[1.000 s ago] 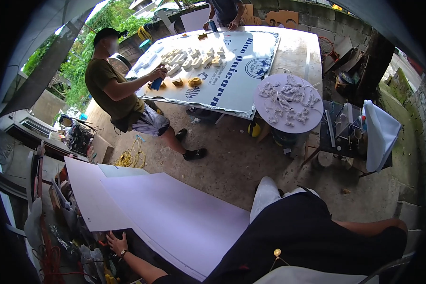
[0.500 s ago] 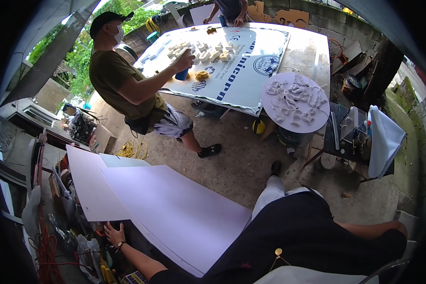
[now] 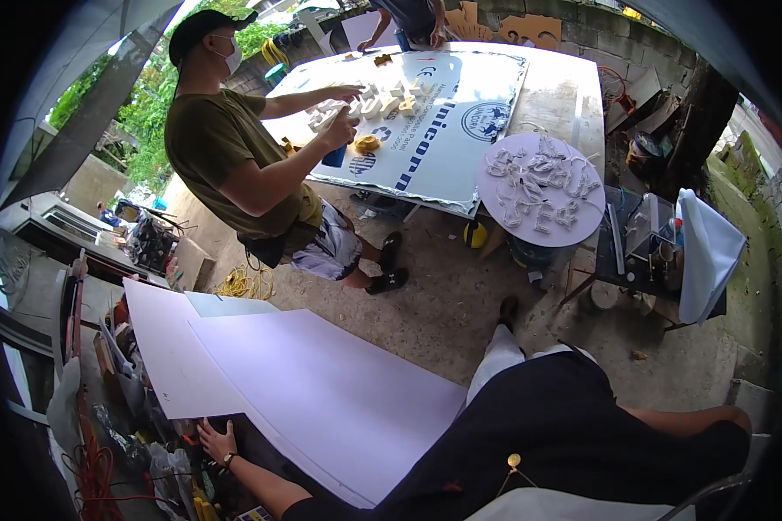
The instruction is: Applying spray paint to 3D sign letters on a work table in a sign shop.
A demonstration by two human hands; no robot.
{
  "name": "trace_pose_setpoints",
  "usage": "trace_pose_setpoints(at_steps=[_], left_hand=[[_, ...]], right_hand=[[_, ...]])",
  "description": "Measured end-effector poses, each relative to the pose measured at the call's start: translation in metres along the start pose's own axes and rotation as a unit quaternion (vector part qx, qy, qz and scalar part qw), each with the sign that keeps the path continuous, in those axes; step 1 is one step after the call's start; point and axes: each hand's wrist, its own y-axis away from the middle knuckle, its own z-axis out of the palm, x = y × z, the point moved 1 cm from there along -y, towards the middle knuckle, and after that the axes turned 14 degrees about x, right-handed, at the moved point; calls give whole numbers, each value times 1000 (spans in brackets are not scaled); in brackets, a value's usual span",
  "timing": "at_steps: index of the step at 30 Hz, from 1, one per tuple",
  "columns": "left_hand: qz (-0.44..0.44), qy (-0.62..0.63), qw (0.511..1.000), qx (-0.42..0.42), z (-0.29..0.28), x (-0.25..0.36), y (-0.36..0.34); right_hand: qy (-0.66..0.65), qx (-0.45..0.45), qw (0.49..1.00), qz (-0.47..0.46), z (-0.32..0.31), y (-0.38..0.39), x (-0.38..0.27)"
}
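At the lower left, my left hand (image 3: 218, 441) lies with its fingers spread, a watch on the wrist. It rests on a dark surface just beside the cut-out edge of a large pale sheet (image 3: 321, 382), and nothing is held in it. I cannot tell whether the fingertips touch the sheet. A second pale sheet (image 3: 156, 347) with a stepped edge lies partly under the first. My right arm (image 3: 691, 423) bends at the elbow at the right; its hand is hidden behind my body.
A co-worker (image 3: 222, 148) holds a blue can (image 3: 335, 154) over white block letters (image 3: 378, 102) on a panel-covered table (image 3: 434, 148). Another person (image 3: 413, 19) stands behind it. A round white board (image 3: 543, 227) carries more letters. Bags and red cords (image 3: 96, 473) crowd the lower left.
The co-worker has turned toward the table, stepped in, and stretched a second hand over the letters. My left hand stays by the sheet edge; the view has shifted slightly.
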Motion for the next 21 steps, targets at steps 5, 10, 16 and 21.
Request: trace_pose_setpoints(at_steps=[5, 10, 16, 21], left_hand=[[4, -3, 1000, 4, -1, 1, 0], [3, -6, 1000, 0, -1, 1, 0], [6, -7, 1000, -4, 0, 3, 0], [7, -11, 1000, 1, 0, 3, 0]], right_hand=[[-3, 7, 1000, 1, 0, 2, -3], [-8, 11, 1000, 4, 0, 2, -4], [-15, 12, 1000, 6, 4, 2, -8], [-23, 10, 1000, 5, 7, 3, -11]])
